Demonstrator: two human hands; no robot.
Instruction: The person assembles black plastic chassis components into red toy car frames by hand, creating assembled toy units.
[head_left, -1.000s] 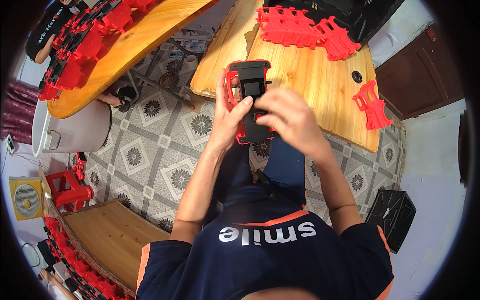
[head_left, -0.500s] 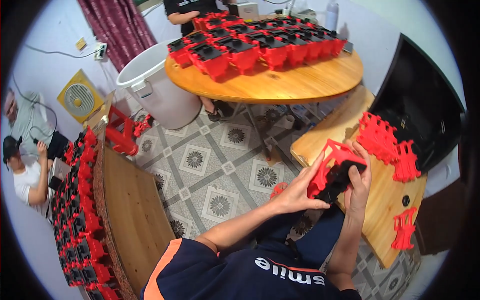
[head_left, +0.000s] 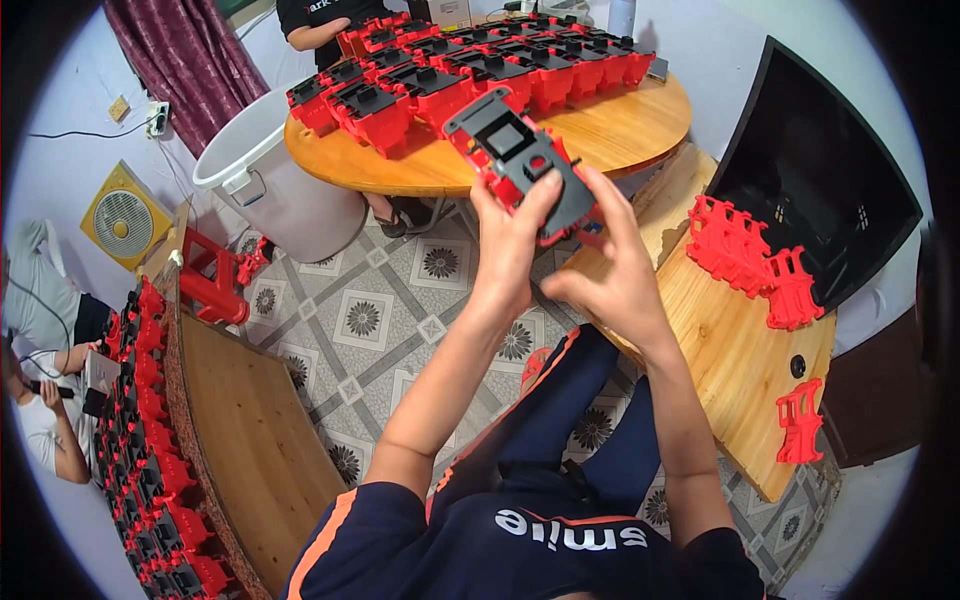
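The red and black plastic part (head_left: 520,160) has been raised since the earlier frame and is now gripped by the left hand (head_left: 510,245) and right hand (head_left: 615,275) before the round worktop (head_left: 620,130).

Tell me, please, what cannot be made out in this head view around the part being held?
- Red part under the grey plate: mostly hidden by the plate and both hands.
- Left hand fingers: thumb shows; the rest hidden behind the part.
- Right hand palm: faces away.
- Black bin: inside too dark.
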